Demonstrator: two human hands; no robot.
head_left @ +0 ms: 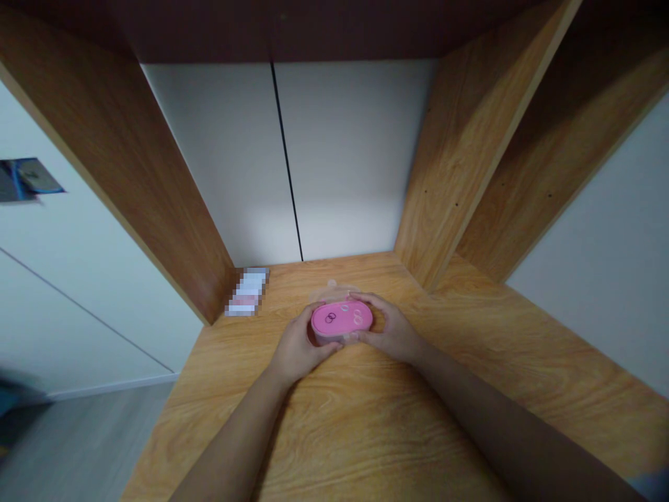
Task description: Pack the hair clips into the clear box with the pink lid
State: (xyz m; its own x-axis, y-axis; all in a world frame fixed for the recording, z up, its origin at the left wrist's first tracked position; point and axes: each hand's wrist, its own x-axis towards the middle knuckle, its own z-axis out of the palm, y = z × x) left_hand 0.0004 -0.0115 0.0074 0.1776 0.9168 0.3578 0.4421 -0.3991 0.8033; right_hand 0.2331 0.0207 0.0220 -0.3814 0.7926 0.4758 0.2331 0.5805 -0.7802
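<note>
A pink oval box (342, 318) sits low over the wooden desktop, its flat top facing up. Several small ring shapes, dark, pale blue and light pink, show on that top; whether they are loose or printed I cannot tell. My left hand (303, 348) is wrapped round the box's left end, thumb along the near side. Round the right end curls my right hand (391, 328), with fingers on the far edge and thumb on the near side. Just behind the box lies a pale translucent piece (327, 289), partly hidden by it.
A blurred-out white card or packet (247, 291) lies at the back left of the desktop (334, 418). Wooden side panels (172, 209) (460, 139) rise on both sides, with a white back panel (345, 167) between them and a dark shelf (293, 28) overhead.
</note>
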